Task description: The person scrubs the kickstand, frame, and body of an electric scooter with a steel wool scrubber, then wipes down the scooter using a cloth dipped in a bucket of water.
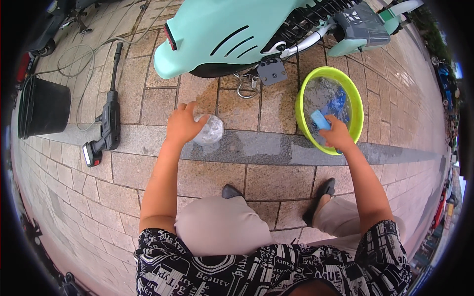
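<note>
My right hand (337,134) reaches over the near rim of a yellow-green plastic basin (356,111) and grips a light blue sponge (320,119) above the water. Something darker blue (337,101) lies in the water. My left hand (185,124) is beside a clear, round plastic container (210,130) on the paving, its fingers spread and the thumb at the rim. Whether it grips the container is not plain. In front of me stands a mint-green scooter (222,37), its rear wheel partly hidden under the bodywork.
A cordless pressure washer gun (110,118) lies at the left, near a thin hose (92,61) and a black bucket (46,107). The scooter's footrest plate (272,71) juts out towards me. Wet patches mark the stone paving (207,170).
</note>
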`<state>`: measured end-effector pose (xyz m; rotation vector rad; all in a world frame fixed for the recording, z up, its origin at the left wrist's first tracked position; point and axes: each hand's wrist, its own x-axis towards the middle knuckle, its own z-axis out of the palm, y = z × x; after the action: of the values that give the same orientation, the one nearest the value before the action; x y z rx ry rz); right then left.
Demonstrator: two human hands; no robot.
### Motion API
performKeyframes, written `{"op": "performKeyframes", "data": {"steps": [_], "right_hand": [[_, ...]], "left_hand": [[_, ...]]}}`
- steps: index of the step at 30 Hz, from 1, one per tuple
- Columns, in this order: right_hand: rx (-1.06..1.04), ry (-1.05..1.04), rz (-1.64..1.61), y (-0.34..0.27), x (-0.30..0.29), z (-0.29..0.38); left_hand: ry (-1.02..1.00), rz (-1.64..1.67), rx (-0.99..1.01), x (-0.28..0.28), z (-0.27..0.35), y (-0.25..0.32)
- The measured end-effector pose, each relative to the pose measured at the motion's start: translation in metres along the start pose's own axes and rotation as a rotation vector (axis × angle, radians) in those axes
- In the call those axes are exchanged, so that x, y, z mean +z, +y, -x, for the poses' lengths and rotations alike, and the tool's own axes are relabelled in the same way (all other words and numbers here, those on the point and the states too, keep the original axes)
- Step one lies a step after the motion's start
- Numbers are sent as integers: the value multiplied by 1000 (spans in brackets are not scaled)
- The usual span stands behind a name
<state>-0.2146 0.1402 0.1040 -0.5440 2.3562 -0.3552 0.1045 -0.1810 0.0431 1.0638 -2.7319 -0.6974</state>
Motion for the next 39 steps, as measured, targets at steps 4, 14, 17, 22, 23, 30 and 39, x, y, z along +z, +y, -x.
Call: {"op": "performKeyframes", "data": {"steps": [4, 14, 17, 22, 23, 30, 39], "right_hand": [[36, -91, -130, -33, 8, 13], [-449, -144, 90, -93, 61, 29], [-359, -184, 190, -107, 47, 36], [-343, -6, 337, -57, 5, 13], [-304, -22, 382, -44, -10, 8], [-109, -193, 635, 50, -57, -22], [-256, -346, 419, 87, -24, -48]], "left_hand": [[-297, -12, -238, 21, 18, -29], [-305, 362, -287, 75, 21, -28], [-299, 389, -213, 94, 22, -15], [-443, 562, -275, 85, 17, 42], [-454, 558, -242, 89, 16, 52], [-540, 547, -249, 112, 4, 95], [-534, 392, -132, 112, 0, 125]]}}
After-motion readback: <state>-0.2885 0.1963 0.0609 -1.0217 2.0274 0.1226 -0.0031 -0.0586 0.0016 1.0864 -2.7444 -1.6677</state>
